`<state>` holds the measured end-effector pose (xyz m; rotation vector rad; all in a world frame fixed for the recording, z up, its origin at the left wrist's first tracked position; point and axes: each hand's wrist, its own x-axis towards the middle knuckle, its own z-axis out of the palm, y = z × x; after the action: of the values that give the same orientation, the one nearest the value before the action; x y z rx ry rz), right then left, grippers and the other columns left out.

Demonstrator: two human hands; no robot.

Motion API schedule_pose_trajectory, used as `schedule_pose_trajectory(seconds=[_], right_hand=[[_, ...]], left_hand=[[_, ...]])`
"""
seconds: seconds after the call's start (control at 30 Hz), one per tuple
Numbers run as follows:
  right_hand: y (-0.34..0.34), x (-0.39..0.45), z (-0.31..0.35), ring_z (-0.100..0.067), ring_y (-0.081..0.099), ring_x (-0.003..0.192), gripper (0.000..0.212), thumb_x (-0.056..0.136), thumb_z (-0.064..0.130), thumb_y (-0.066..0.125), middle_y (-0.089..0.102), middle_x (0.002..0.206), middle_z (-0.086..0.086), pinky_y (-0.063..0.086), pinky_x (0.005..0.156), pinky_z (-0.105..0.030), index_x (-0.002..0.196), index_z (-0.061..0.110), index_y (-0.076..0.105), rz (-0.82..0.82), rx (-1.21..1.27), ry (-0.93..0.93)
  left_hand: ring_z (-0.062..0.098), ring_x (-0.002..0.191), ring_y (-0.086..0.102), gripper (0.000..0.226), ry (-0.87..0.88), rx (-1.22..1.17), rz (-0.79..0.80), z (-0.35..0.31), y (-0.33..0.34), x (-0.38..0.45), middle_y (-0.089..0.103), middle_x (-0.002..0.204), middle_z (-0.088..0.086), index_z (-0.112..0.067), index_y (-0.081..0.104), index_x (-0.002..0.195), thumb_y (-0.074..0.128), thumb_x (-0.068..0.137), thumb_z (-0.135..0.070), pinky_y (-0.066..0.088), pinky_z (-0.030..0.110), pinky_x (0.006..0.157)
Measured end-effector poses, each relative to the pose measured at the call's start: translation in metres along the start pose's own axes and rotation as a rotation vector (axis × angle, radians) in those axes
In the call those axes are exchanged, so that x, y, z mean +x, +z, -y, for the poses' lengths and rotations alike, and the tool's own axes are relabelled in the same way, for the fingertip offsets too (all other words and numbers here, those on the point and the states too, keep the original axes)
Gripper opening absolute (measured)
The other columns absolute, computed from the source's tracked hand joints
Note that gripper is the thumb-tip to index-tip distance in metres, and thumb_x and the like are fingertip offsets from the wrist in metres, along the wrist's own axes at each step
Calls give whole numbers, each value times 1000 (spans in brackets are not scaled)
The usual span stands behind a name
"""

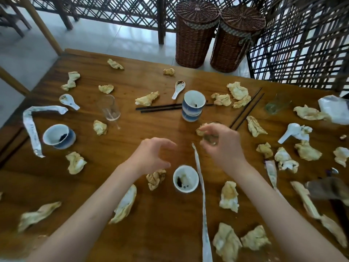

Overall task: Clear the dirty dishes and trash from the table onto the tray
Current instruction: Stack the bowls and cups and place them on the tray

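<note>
**Both hands over a littered wooden table**

Nearest the camera, a long white paper strip point(203, 208) runs from the near edge straight away toward the far side, its far tip just beside the right hand point(222, 146). That hand's fingers curl around something small and blurred, apparently a clear glass with a crumpled tan napkin beside it; what exactly they grip I cannot tell. To its left the left hand point(153, 157) hovers with fingers spread and curved, holding nothing. Between the forearms stands a small round white ceramic cup point(186, 179), upright, dark residue inside. Crumpled, stained tan paper napkins point(228, 199) lie scattered across the glossy brown wooden table point(160, 233). Farther off, a blue-and-white ceramic cup stack point(193, 105) stands upright; black chopsticks point(160, 107) lie left to right beside it. Another black pair point(247, 108) slants from near-left to far-right. A clear drinking glass point(110, 107) stands at the left, and a white ceramic soup spoon point(178, 89) points its handle nearward.
</note>
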<state>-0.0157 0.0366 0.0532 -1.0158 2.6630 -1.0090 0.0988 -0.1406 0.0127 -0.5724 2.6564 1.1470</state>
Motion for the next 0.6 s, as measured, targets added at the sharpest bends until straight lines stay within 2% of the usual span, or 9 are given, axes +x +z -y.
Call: schedule_pose_trajectory(seconds=[0.1,0.17,0.23,0.3,0.37,0.43,0.6], right_hand=[[13,-33,-7,-7,60,94,42,75,2,73,64,104,8,52,84,-22,111,21,64,172,-1,37],[20,-52,-14,-7,59,103,48,75,1,71,64,112,7,50,87,-19,117,22,61,250,-2,73],[26,-66,-21,-8,57,110,57,74,2,73,62,120,7,48,90,-20,124,23,57,288,-20,99],[32,-78,-26,-10,54,117,71,70,7,79,58,128,6,45,94,-21,133,23,49,324,-26,130],[37,-87,-29,-12,50,122,87,65,13,84,54,133,5,43,97,-25,139,23,40,362,-16,178],[42,-92,-31,-13,49,124,92,62,18,86,53,134,4,42,99,-27,140,23,39,378,-27,199],[46,-94,-32,-7,53,111,76,59,26,87,61,119,10,37,87,-16,127,24,53,286,-37,144]], left_hand=[[4,109,53,62,-5,6,30,-1,18,-24,59,118,-16,-37,58,120,81,67,-14,45,18,84],[9,111,53,66,-15,27,35,-3,29,-36,59,122,-13,-36,55,123,81,66,-14,46,31,95],[13,117,50,70,-25,81,25,-3,36,-44,58,125,-13,-36,51,127,81,66,-19,32,47,108],[13,121,47,75,-29,139,11,-2,42,-49,57,126,-14,-37,48,130,83,64,-31,11,54,114],[11,122,46,78,-20,166,-24,-1,48,-52,58,124,-16,-38,47,130,84,61,-40,3,55,113],[9,119,48,76,-5,163,-73,-1,52,-54,60,119,-17,-38,50,127,83,59,-43,1,55,112],[7,114,52,67,25,146,-162,-1,58,-53,63,112,-17,-38,54,122,82,61,-44,2,55,111]])
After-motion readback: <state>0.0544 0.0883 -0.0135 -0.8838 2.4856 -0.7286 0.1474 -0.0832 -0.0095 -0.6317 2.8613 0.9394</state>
